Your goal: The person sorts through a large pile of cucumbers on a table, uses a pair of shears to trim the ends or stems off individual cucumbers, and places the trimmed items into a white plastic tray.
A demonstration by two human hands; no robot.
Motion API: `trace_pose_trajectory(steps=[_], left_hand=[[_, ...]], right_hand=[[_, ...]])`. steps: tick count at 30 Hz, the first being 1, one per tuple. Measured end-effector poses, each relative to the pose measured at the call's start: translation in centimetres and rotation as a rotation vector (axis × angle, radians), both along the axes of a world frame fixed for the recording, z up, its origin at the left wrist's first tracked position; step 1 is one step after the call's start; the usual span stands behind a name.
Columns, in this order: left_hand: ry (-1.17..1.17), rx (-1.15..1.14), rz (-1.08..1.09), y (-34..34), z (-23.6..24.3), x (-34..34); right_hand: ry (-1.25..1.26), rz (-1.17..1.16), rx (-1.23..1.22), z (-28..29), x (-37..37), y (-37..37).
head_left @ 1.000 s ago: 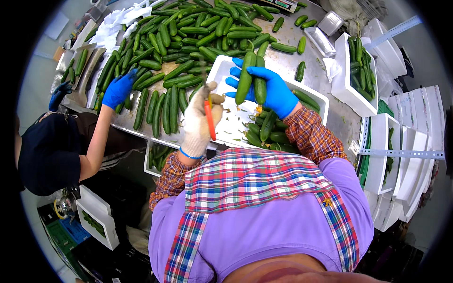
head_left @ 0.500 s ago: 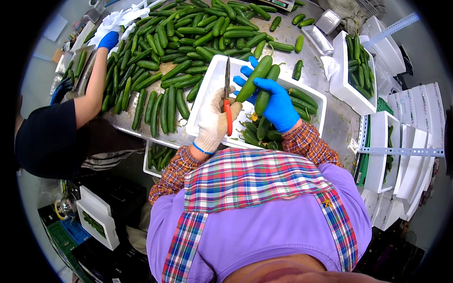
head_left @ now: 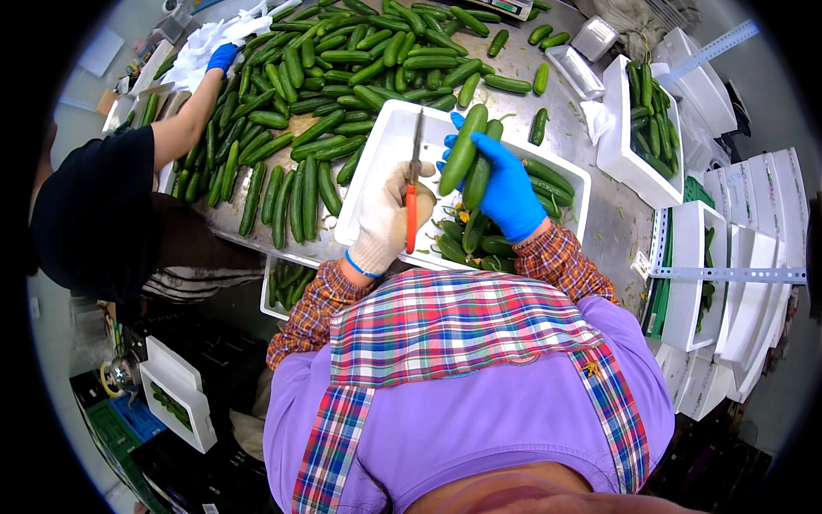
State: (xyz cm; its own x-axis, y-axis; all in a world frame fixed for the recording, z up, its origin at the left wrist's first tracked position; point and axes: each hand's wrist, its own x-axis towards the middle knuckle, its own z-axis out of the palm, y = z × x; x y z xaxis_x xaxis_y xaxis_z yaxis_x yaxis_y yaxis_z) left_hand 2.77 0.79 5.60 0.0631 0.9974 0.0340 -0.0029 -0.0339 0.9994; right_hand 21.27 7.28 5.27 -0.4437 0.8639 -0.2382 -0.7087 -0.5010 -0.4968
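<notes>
My left hand, in a white knit glove, is closed around a pair of orange-handled scissors, the blades pointing up and away from me. In a blue glove, my right hand grips two green cucumbers side by side, tilted up. Both hands are over a white foam box. Inside it, several cucumbers lie along the far right side, and more sit below my right hand, with a small yellow blossom among them. A gap separates the scissors from the held cucumbers.
A large heap of cucumbers covers the metal table's far left part. At the left, a co-worker's blue-gloved hand reaches to white plastic bags. On the right stand a foam box of cucumbers and a perforated metal rail.
My right hand has turned the cucumbers slightly more upright and away from my left fingertips. The scissors have shifted a little. The co-worker's hand has moved right and farther away.
</notes>
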Motion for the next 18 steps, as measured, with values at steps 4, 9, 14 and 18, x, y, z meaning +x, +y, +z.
trace_pose_trajectory(steps=[4,9,14,18], left_hand=[[-0.334,-0.164,-0.007,0.3,0.0,0.0],[-0.304,-0.122,0.134,1.6,-0.4,-0.9],[-0.252,0.054,0.161,3.4,0.0,-0.8],[-0.021,0.009,0.132,4.0,0.4,-0.8]], right_hand=[[0.327,0.088,0.068,-0.9,1.0,1.1],[0.509,0.36,0.089,0.1,0.9,0.2],[0.633,0.537,0.034,-0.6,0.4,-0.8],[0.516,0.551,0.077,-0.5,0.4,-1.3]])
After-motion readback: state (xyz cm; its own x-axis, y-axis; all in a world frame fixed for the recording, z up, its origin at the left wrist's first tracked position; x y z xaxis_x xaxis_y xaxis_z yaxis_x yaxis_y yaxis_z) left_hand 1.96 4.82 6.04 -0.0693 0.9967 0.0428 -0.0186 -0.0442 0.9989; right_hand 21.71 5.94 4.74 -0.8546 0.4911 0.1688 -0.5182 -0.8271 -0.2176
